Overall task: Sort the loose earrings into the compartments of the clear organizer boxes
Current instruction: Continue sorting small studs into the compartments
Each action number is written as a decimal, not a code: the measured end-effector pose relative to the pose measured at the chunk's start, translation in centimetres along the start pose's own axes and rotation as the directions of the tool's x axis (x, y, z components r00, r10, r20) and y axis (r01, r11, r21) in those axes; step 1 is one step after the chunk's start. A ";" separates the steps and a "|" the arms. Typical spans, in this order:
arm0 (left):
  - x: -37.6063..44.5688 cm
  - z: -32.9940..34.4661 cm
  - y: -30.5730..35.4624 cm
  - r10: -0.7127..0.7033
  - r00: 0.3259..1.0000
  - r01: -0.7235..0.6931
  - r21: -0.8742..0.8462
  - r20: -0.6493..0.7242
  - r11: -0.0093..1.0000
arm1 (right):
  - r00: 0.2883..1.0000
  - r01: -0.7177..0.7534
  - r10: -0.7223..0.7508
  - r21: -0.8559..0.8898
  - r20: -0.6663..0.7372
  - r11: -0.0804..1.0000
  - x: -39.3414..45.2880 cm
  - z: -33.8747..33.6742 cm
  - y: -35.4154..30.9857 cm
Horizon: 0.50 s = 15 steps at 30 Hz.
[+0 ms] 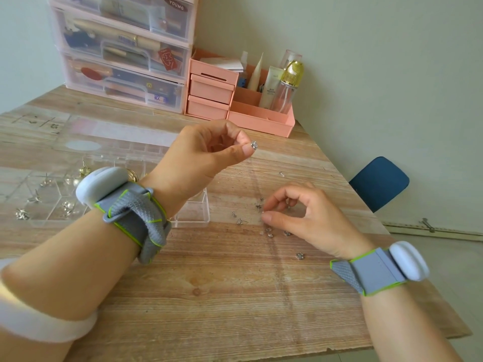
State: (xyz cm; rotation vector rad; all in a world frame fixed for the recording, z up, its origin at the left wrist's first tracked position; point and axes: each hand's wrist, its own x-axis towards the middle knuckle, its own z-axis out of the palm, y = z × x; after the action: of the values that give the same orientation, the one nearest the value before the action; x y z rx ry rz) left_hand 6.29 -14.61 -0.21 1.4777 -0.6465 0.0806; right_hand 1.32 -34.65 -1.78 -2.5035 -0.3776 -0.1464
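My left hand (209, 150) is raised above the wooden table and pinches a small silver flower earring (253, 145) between thumb and forefinger. My right hand (300, 215) rests lower on the table over a scatter of loose silver earrings (269, 229). Its thumb and forefinger pinch a thin stud (262, 211) at the scatter's left side. One earring (300, 255) lies apart near my right wrist, and a stud (281, 174) lies farther back. The clear organizer box (193, 220) sits at left, partly behind my left forearm. Its compartments hold silver and gold earrings (22, 214).
A second clear box or lid (104, 137) lies behind the first. At the back stand pink clear-front drawers (122, 56) and a peach desk organizer (258, 121) with bottles. The table's right edge runs diagonally, with a blue chair (379, 182) beyond it.
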 end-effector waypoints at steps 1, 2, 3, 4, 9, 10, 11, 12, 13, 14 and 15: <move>0.0 0.0 0.0 0.000 1.000 0.000 -0.001 -0.001 1.000 | 1.000 0.001 -0.001 -0.020 0.002 1.000 0.0 0.1 0.0; 0.0 0.0 0.0 0.000 1.000 0.000 -0.001 -0.003 1.000 | 1.000 -0.001 0.001 -0.034 -0.004 0.999 0.1 0.1 0.0; 0.0 0.0 -0.1 -0.001 1.000 0.001 0.001 -0.002 1.000 | 1.000 -0.009 0.008 -0.031 -0.019 0.999 0.1 0.1 0.1; 0.0 -0.1 -0.1 -0.003 1.000 0.003 0.003 -0.001 1.000 | 0.999 -0.017 0.016 -0.021 -0.036 1.000 0.2 0.1 0.1; 0.1 -0.1 -0.1 -0.010 1.000 0.010 0.003 -0.009 1.000 | 0.996 -0.053 0.055 0.031 -0.076 0.998 0.2 -0.1 0.6; 0.1 -0.1 -0.1 -0.009 1.000 0.009 0.005 -0.008 1.000 | 0.995 -0.054 0.057 0.033 -0.077 0.998 0.2 -0.1 0.6; 0.0 -0.1 -0.1 -0.009 1.000 0.009 0.008 -0.005 1.000 | 0.995 -0.054 0.057 0.036 -0.078 0.998 0.2 -0.1 0.4; 0.0 -0.1 -0.1 -0.010 1.000 0.010 0.011 -0.003 1.000 | 0.995 -0.051 0.054 0.044 -0.079 0.998 0.2 -0.1 0.3; 0.0 -0.1 0.0 -0.012 1.000 0.012 0.011 -0.002 1.000 | 0.996 -0.048 0.052 0.062 -0.075 0.997 0.1 -0.1 0.0; 0.0 -0.1 0.0 -0.013 1.000 0.013 0.010 -0.001 1.000 | 0.997 -0.043 0.049 0.084 -0.066 0.996 0.1 -0.1 -0.2; 0.0 -0.1 0.0 -0.013 1.000 0.013 0.010 0.000 1.000 | 0.998 -0.041 0.046 0.098 -0.052 0.994 0.1 0.0 -0.5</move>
State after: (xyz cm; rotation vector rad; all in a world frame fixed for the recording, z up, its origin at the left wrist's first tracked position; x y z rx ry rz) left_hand 6.30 -14.52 -0.17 1.4914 -0.6373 0.0737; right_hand 1.25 -34.28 -1.47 -2.4052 -0.3009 -0.1740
